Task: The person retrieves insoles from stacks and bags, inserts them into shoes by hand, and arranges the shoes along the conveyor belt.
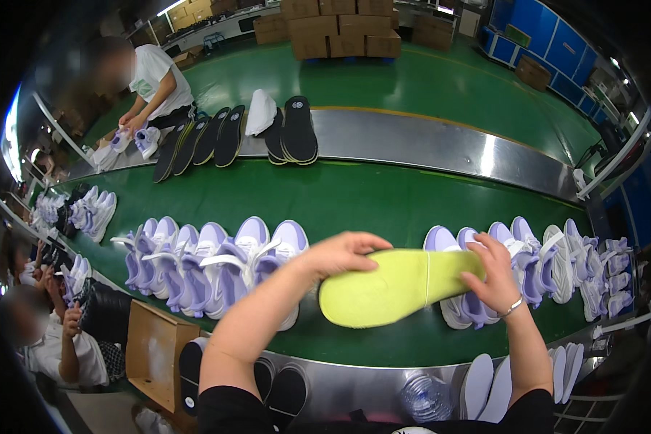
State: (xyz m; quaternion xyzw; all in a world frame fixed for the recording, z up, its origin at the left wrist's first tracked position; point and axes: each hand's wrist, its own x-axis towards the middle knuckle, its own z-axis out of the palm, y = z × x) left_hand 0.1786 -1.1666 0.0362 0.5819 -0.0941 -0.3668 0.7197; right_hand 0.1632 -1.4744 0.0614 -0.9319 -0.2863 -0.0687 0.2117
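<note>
Between my two hands is a yellow-green insole [383,293], held above the green conveyor belt [369,199] with its broad end to the left. My left hand [347,254] pinches the upper edge near that broad end, thumb on the near face. At the other end, my right hand [495,278] grips the insole between thumb and fingers. White and lilac sneakers [252,235] stand in a row left of the insole. Another row of sneakers [524,249] runs to the right, some partly hidden behind my right hand and the insole.
Beyond the belt, black insoles [299,130] and a white wad [261,113] lie on a metal ledge [383,134]. Close to me are grey insoles [477,383], a clear plastic bottle [425,396] and an open cardboard box [148,354]. Co-workers are at the far left and near left.
</note>
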